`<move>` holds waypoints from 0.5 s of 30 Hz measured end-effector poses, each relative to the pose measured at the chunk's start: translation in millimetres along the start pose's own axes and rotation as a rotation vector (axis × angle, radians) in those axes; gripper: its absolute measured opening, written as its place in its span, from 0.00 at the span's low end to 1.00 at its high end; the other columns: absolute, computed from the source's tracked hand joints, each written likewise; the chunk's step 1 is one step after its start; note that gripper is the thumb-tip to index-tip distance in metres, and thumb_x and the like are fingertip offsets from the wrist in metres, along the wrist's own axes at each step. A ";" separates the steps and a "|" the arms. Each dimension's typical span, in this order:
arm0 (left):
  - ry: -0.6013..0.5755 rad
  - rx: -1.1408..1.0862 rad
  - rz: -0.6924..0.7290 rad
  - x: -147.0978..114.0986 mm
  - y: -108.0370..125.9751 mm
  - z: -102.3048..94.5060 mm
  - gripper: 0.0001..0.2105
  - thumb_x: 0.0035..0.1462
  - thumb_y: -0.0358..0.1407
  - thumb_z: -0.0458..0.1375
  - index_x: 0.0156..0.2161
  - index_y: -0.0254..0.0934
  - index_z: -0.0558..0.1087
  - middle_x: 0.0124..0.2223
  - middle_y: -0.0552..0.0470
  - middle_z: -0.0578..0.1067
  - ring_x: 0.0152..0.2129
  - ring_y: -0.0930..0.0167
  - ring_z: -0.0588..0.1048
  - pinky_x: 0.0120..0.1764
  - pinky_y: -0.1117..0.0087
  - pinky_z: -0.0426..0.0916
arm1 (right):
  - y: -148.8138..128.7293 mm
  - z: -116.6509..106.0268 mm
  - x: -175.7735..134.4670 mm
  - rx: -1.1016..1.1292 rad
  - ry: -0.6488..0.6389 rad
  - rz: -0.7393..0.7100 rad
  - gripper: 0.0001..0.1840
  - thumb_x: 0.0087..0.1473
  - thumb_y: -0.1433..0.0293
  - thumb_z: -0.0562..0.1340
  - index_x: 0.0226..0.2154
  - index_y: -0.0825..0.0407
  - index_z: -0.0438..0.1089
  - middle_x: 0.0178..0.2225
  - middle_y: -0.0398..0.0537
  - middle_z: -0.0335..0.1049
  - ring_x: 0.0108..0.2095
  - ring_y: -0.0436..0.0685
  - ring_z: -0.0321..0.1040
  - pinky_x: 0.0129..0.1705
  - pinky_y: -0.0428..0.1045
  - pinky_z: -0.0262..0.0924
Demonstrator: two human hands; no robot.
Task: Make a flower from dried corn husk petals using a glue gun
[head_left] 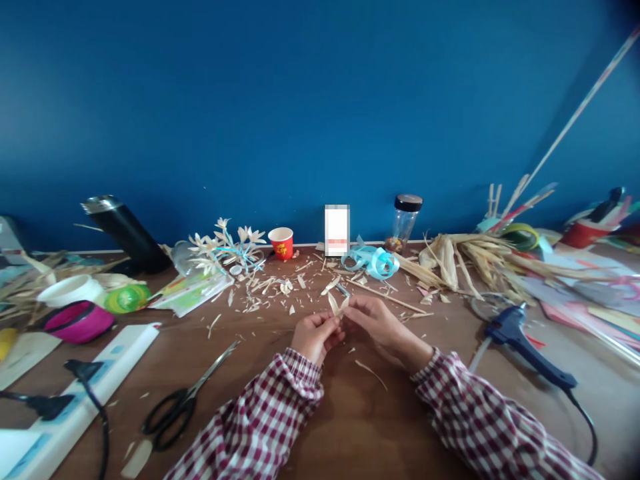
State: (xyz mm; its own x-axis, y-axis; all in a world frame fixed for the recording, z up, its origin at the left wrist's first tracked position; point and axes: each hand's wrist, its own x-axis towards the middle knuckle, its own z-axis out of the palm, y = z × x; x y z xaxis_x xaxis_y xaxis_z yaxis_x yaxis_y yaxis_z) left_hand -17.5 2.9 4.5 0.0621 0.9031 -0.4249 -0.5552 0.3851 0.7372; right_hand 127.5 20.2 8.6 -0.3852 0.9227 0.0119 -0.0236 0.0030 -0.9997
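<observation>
Over the middle of the brown table, both my hands meet at a small pale corn-husk flower (339,306) with pointed petals. My left hand (316,335) pinches its base between thumb and fingers. From the other side, the fingertips of my right hand (374,323) close on a petal of the same flower. Husk scraps (285,287) lie scattered just beyond the hands. A thin curled strip (371,374) lies below them. Black-handled scissors (187,395) rest to the left, with the blades pointing away. A blue glue gun (529,343) lies to the right.
A white power strip (107,373) with black plugs lies at left. Finished husk flowers (227,247), a red paper cup (281,244), blue ribbon (373,260), a black-lidded jar (406,220) and dry husks (460,260) line the back. A black flask (125,230) leans near the blue wall.
</observation>
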 end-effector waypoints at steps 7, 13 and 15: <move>0.013 0.003 -0.017 1.1 -0.7 -0.7 0.03 0.44 0.23 0.64 0.27 0.27 0.74 0.19 0.51 0.73 0.16 0.78 0.71 0.22 0.78 0.72 | 3.3 -0.8 3.0 -0.030 0.062 -0.024 0.11 0.52 0.63 0.61 0.28 0.55 0.68 0.23 0.41 0.65 0.23 0.47 0.60 0.27 0.45 0.55; 0.027 0.138 0.040 2.3 -5.1 -2.7 0.07 0.42 0.30 0.67 0.24 0.27 0.74 0.20 0.50 0.74 0.16 0.78 0.71 0.21 0.78 0.72 | 1.7 0.8 1.1 -0.040 0.061 -0.033 0.12 0.53 0.62 0.60 0.27 0.55 0.67 0.23 0.42 0.66 0.24 0.48 0.62 0.27 0.45 0.56; 0.046 0.191 0.096 2.6 -7.3 -3.5 0.11 0.38 0.35 0.69 0.24 0.28 0.75 0.20 0.50 0.74 0.16 0.77 0.71 0.21 0.77 0.72 | 2.8 0.3 1.6 -0.042 0.060 -0.030 0.13 0.53 0.62 0.60 0.27 0.55 0.67 0.22 0.42 0.66 0.23 0.48 0.62 0.27 0.45 0.56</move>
State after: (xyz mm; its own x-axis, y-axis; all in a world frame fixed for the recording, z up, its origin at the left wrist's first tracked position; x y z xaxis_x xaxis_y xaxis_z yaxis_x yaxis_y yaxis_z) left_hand -16.1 1.8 -3.9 -0.0240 0.9294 -0.3684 -0.3894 0.3307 0.8597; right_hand 126.5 21.5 5.9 -0.3292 0.9434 0.0414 0.0049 0.0455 -0.9989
